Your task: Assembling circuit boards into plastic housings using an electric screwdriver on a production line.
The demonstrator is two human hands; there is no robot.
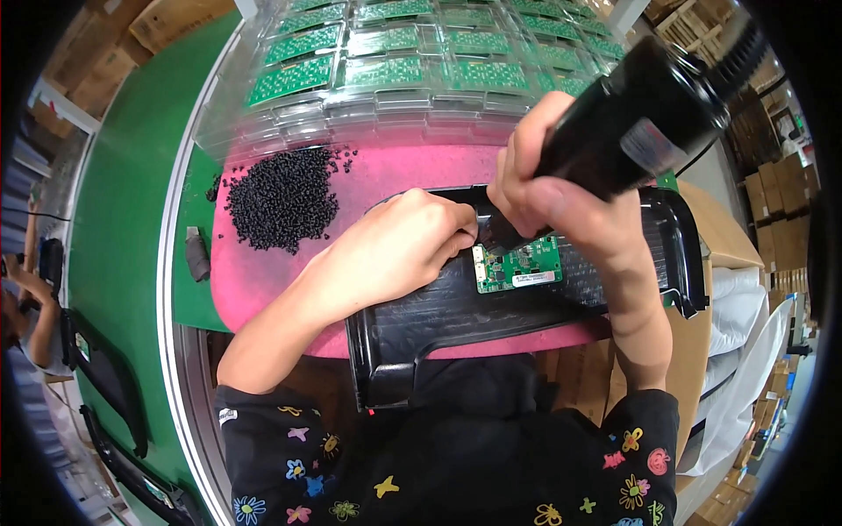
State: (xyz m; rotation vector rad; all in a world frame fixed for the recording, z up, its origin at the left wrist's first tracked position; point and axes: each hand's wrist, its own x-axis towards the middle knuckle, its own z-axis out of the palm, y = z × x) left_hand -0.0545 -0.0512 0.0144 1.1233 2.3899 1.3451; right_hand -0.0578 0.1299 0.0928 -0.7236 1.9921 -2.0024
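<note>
My right hand (566, 188) is wrapped round a black electric screwdriver (627, 118), tilted with its lower end down at the top edge of a green circuit board (526, 267). The board lies in a long black plastic housing (438, 316) on the pink mat. Beside the board's upper left corner, my left hand (417, 241) rests on the housing with its fingers bent and pressed together near the driver's lower end. Whatever those fingers pinch is hidden, and so is the driver's tip. A heap of small black screws (281, 202) lies to the left on the pink mat (241, 294).
Clear plastic trays of green circuit boards (381, 72) stand at the back. A dark wrapped, stick-like object (198, 254) lies left of the mat. More black housings (110, 377) lie on the green surface at far left, where another person's arms show. A cardboard box (697, 333) stands right.
</note>
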